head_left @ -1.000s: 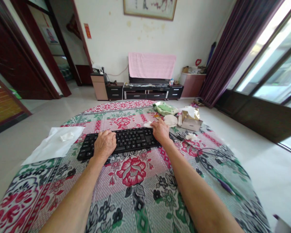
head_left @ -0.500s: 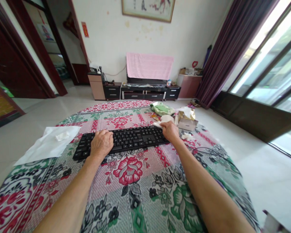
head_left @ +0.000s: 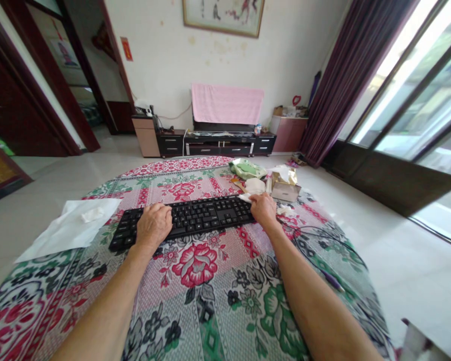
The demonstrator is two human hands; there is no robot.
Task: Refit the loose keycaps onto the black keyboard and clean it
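Observation:
A black keyboard (head_left: pixel 195 216) lies across a round table covered in a floral cloth (head_left: pixel 210 281). My left hand (head_left: pixel 154 225) rests on the keyboard's left part with its fingers curled down over the keys. My right hand (head_left: pixel 263 208) is at the keyboard's right end, closed on a small white tissue (head_left: pixel 244 197) that pokes out toward the keys. The keyboard's black cable (head_left: pixel 315 238) trails off to the right across the cloth.
A white sheet with a crumpled tissue (head_left: pixel 92 214) lies at the table's left edge. Behind the keyboard sit a green packet (head_left: pixel 247 169), a gold tissue box (head_left: pixel 284 184) and loose tissues. Beyond are a TV cabinet (head_left: pixel 221 143), doorways on the left and glass doors on the right.
My right hand with the tissue has slid rightward along the keyboard's top edge to its right end. The left hand has stayed on the keys. The view has shifted slightly.

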